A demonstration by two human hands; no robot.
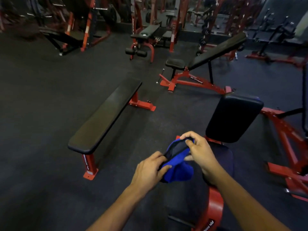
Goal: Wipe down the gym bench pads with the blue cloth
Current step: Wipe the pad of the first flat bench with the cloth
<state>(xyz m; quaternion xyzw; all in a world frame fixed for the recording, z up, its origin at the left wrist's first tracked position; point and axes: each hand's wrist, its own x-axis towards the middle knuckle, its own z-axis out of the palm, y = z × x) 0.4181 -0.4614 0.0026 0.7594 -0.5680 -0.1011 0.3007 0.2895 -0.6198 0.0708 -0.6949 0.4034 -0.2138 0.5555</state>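
1 blue cloth pinched between 2 hands, above the dark floor. Left hand and right hand both curled tight on it. 1 flat bench nearby, 1 upright black pad just beyond.

I see a bright blue cloth, black bench pads on red frames, dark speckled floor.

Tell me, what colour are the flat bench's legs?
Red, under the flat bench; seen in the head view.
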